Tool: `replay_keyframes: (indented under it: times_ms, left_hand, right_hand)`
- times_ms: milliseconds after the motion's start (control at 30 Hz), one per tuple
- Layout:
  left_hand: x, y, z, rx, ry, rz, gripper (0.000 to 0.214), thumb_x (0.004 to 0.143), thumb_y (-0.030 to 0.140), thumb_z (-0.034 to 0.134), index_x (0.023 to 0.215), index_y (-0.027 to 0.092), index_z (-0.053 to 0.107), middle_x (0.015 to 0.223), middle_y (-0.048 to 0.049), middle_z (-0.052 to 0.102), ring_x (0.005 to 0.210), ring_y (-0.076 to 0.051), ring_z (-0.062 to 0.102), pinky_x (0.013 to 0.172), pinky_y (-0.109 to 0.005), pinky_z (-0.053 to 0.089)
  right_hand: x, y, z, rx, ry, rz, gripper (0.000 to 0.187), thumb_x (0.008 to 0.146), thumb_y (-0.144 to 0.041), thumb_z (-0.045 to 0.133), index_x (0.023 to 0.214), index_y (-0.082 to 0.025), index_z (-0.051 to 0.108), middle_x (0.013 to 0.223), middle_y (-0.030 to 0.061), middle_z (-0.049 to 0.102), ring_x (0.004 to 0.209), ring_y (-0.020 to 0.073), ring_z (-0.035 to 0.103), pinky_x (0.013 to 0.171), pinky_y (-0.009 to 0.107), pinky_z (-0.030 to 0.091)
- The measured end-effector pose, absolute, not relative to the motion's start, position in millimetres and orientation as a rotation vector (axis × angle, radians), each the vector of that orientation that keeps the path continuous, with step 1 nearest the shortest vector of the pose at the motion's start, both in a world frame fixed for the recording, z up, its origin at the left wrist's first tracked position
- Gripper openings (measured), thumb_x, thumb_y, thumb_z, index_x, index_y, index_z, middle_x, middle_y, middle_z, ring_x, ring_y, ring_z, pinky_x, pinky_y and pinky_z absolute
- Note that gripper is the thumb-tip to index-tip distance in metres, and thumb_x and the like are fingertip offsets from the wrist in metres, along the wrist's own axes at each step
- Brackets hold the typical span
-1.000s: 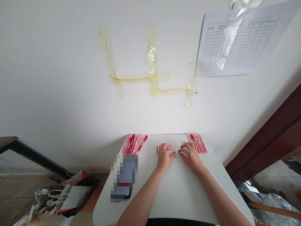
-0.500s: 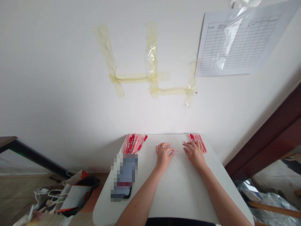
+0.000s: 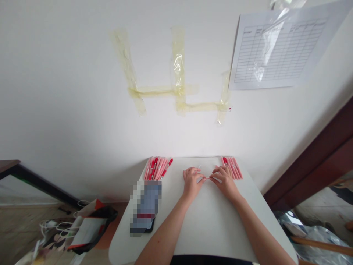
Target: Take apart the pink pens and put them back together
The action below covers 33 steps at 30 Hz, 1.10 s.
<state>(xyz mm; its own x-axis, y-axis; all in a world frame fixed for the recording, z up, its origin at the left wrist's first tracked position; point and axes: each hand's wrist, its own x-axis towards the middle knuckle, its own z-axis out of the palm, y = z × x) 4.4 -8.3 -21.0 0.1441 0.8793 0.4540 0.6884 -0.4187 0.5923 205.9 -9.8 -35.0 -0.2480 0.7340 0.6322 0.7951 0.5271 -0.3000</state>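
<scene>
Over the white table point(image 3: 209, 221), my left hand point(image 3: 193, 180) is closed, pinching one end of a thin red stick point(image 3: 207, 178) that looks like a pen refill. My right hand point(image 3: 224, 180) has its thumb and finger closed on the other end. The hands are a short gap apart, with the refill level between them. A bundle of pink and red pens point(image 3: 157, 168) lies to the left of my left hand. More pens point(image 3: 234, 168) lie just beyond my right hand, partly behind its fingers. Small pale pieces near the fingertips are too small to name.
A blurred-out phone-like object point(image 3: 147, 206) lies on the table's left side. The wall point(image 3: 82, 110) rises behind the table, with yellowed tape point(image 3: 154, 91) and a printed sheet point(image 3: 275, 51). Bags point(image 3: 91, 228) stand on the floor at left; clear plastic point(image 3: 325, 239) is at right.
My right hand has moved left and slightly toward me, its fingers closing on the refill's free end. My left hand stays almost in place, still holding it.
</scene>
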Motion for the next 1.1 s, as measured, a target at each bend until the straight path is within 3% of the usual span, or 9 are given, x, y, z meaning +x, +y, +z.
replay_keyframes:
  times_ms: [400, 567, 700, 900, 1100]
  left_hand:
    - [6, -7, -23, 2.159, 1.505, 1.177, 0.009, 0.075, 0.019, 0.077, 0.075, 0.028, 0.074, 0.112, -0.0027, 0.066, 0.116, -0.024, 0.053, 0.111, -0.058, 0.032]
    - [4, -6, -25, 2.131, 1.520, 1.230, 0.008, 0.075, 0.019, 0.076, 0.076, 0.027, 0.074, 0.111, -0.0036, 0.066, 0.117, -0.026, 0.054, 0.111, -0.060, 0.032]
    - [4, -7, -24, 2.119, 1.547, 1.260, 0.007, 0.076, 0.021, 0.076, 0.078, 0.028, 0.075, 0.110, -0.0036, 0.066, 0.115, -0.025, 0.055, 0.110, -0.057, 0.036]
    - [3, -6, -24, 2.133, 1.577, 1.319, 0.005, 0.078, 0.023, 0.076, 0.079, 0.028, 0.075, 0.107, -0.0037, 0.066, 0.111, -0.023, 0.058, 0.106, -0.051, 0.042]
    - [3, -5, -24, 2.122, 1.589, 1.298, 0.006, 0.078, 0.022, 0.076, 0.080, 0.028, 0.075, 0.106, -0.0040, 0.066, 0.112, -0.024, 0.057, 0.106, -0.055, 0.041]
  right_hand:
    - [220, -4, -39, -1.328, -1.932, -0.163, 0.024, 0.096, -0.043, 0.056, 0.103, -0.031, 0.076, 0.102, 0.0061, 0.068, 0.106, 0.0268, 0.056, 0.102, 0.051, 0.041]
    - [227, 0, -46, -1.579, -1.786, -0.367, 0.023, 0.096, -0.036, 0.053, 0.100, -0.030, 0.074, 0.101, 0.0065, 0.072, 0.110, 0.0304, 0.056, 0.109, 0.070, 0.022]
    - [225, -1, -48, -1.640, -1.800, -0.370, 0.023, 0.094, -0.032, 0.052, 0.093, -0.029, 0.074, 0.099, 0.0077, 0.074, 0.109, 0.0313, 0.057, 0.108, 0.074, 0.017]
    - [219, -6, -40, -1.523, -1.974, -0.259, 0.022, 0.093, -0.028, 0.052, 0.095, -0.029, 0.074, 0.089, 0.0046, 0.073, 0.104, 0.0270, 0.059, 0.112, 0.072, 0.013]
    - [221, -5, -42, -1.597, -1.957, -0.343, 0.040, 0.088, -0.010, 0.048, 0.109, -0.033, 0.073, 0.106, 0.0057, 0.067, 0.113, 0.0273, 0.054, 0.113, 0.065, 0.021]
